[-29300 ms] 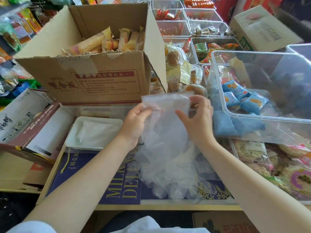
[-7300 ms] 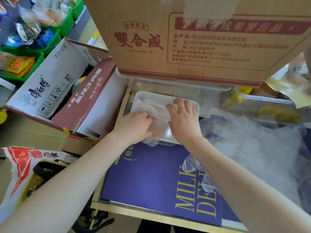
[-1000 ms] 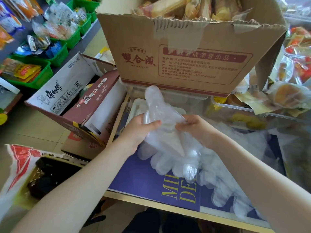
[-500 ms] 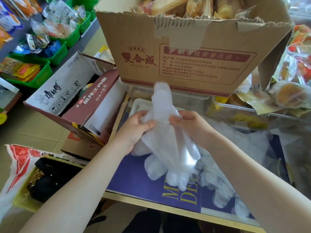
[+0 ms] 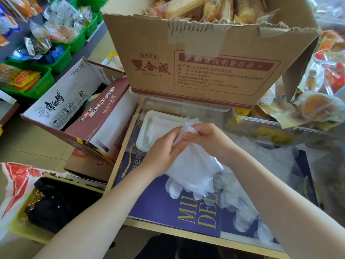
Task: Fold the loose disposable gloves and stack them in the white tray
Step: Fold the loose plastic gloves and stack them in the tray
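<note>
A clear disposable glove (image 5: pixel 192 171) hangs between my hands, its fingers pointing down over the blue box lid. My left hand (image 5: pixel 164 148) and my right hand (image 5: pixel 207 136) both pinch its cuff, bunched up between them. Just behind them sits the white tray (image 5: pixel 144 133) with folded gloves (image 5: pixel 158 126) lying flat in it. A loose heap of more clear gloves (image 5: pixel 242 200) lies to the right on the blue surface, partly hidden by my right forearm.
A big cardboard box (image 5: pixel 205 71) of packaged snacks stands right behind the tray on a clear bin. Open noodle cartons (image 5: pixel 78 113) lean at the left. The blue box lid (image 5: pixel 168 204) lies under the gloves, near the wooden counter edge (image 5: pixel 186 232). Bagged pastries (image 5: pixel 317 107) sit at the right.
The glove's upper end, which stood up above my hands, has been drawn down and bunched between them. My hands have come closer together, in front of the tray.
</note>
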Available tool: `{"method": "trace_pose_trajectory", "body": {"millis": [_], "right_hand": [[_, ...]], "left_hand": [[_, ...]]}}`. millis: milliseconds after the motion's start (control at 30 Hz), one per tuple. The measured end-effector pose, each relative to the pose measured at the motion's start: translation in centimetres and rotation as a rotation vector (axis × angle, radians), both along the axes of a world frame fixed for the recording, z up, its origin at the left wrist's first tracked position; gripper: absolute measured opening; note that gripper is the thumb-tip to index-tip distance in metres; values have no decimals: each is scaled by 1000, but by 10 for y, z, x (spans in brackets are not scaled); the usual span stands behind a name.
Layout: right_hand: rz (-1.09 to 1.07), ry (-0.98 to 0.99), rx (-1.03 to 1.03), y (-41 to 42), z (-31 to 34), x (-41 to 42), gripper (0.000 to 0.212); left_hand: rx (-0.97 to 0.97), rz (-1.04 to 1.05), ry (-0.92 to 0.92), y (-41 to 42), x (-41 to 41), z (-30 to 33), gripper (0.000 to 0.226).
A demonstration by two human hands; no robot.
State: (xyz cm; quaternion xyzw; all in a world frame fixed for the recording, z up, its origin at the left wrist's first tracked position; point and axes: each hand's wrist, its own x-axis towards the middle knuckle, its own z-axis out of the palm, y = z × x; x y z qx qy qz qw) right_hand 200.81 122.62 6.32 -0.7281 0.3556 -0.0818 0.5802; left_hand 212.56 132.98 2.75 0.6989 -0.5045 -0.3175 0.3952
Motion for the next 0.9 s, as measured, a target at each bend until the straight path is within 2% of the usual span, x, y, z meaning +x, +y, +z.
{"method": "trace_pose_trajectory", "body": {"millis": [100,167,233,267,333,367,467,500,533,567,633,700,767,800,833,900], "right_hand": [[41,52,-34,-2,-2,-2,27],[54,104,-270,-6,-9,-1,29],[28,114,-544,-11,-13,0,29],[55,97,-560,-13,-11,1,43],[165,80,-361,-20,-9,2,70],[202,95,-239,-22,-7,4,67],[115,82,55,-31,-17,6,16],[44,76,90,-34,-23,8,5],[-21,91,92,-38,-30,10,7],[-73,122,75,-42,-37,13,11],[-131,211,-20,-46,-48,23,21],[-109,306,-142,-48,-62,34,27],[-63,391,-234,-49,-74,45,27],[-31,433,-277,-49,-79,50,25],[5,487,-316,-50,-84,55,23],[47,576,-407,-50,-88,64,27]], "left_hand": [[13,47,88,1,2,2,21],[28,67,71,-1,5,0,13],[42,65,98,-2,10,1,15],[52,69,137,-4,12,2,17],[52,106,232,-7,18,5,20],[44,147,297,-9,22,5,21],[7,321,570,-19,35,-4,25],[29,370,616,-23,41,-9,28],[71,401,597,-27,45,-13,32],[113,406,506,-30,49,-18,36],[161,333,133,-36,58,-27,43],[186,212,-238,-39,67,-35,38],[268,123,-490,-40,75,-42,24],[313,103,-666,-38,77,-45,33],[305,64,-841,-36,80,-49,43],[191,-93,-1018,-32,82,-54,47]]}}
